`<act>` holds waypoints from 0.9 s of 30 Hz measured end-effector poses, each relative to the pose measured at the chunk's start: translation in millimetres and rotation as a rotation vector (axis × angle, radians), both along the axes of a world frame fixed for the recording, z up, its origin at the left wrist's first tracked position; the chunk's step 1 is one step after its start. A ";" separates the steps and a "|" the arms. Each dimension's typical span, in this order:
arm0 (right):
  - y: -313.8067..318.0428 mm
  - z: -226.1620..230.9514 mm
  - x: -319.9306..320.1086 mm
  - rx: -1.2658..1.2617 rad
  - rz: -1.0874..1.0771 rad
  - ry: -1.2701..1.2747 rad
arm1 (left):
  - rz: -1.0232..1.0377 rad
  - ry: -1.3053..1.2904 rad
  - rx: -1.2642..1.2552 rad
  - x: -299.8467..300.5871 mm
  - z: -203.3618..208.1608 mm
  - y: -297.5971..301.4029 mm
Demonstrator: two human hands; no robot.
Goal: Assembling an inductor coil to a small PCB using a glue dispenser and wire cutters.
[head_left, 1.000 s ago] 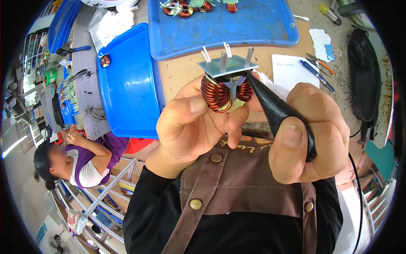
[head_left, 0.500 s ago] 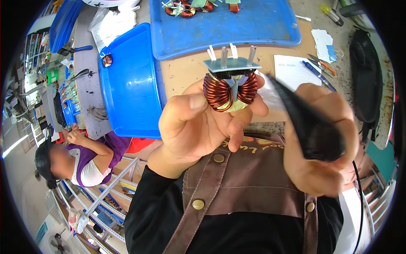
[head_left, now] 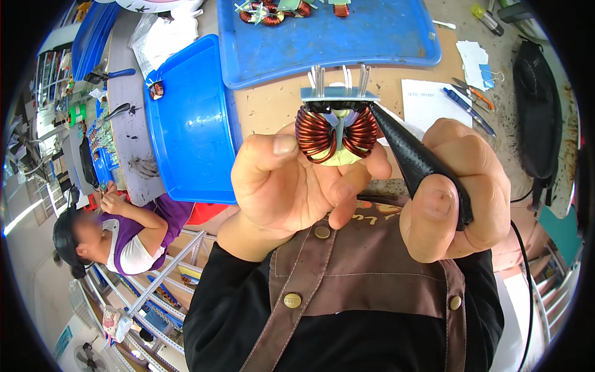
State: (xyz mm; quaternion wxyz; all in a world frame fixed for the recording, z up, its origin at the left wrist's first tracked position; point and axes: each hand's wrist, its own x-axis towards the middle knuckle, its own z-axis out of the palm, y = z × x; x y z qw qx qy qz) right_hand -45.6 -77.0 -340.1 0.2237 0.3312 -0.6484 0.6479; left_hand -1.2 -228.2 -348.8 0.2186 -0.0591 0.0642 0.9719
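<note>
In my left hand [head_left: 273, 186] I hold a wire-wound inductor coil [head_left: 313, 137] upright, my thumb and fingers closed around its lower part. Its two copper windings sit below a pale green plate [head_left: 338, 94], and several metal leads rise above that plate. Dark glossy material lies between plate and windings. My right hand [head_left: 462, 192] is wrapped round a black tapered cone [head_left: 412, 158], like a piping bag. The narrow tip meets the right end of that dark material, just under the plate; whether it touches is hard to tell.
A blue tray [head_left: 334, 49] across the bench holds more coils. Another blue tray [head_left: 192, 136] at left has one coil [head_left: 155, 90]. Paper [head_left: 427, 102], a blue pen [head_left: 469, 111] and orange-handled pliers [head_left: 480, 96] lie at right. A co-worker [head_left: 139, 229] sits at far left.
My right hand has tilted the cone and moved it left, bringing the tip to the coil. In my left hand, the coil has turned slightly.
</note>
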 end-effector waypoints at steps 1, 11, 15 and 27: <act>-0.1 -0.1 0.0 0.004 -0.004 -0.001 | -0.005 -0.026 0.020 0.1 1.2 0.0; -2.7 -1.4 1.2 -0.037 -0.032 0.012 | 0.007 -0.027 0.058 0.9 0.9 -0.3; -5.2 -6.8 1.6 -0.063 -0.042 0.065 | -0.016 0.045 0.014 -0.3 -4.0 -1.2; -8.6 -5.6 7.0 -0.163 -0.025 -0.081 | 0.013 0.051 -0.192 -2.7 -2.1 -0.2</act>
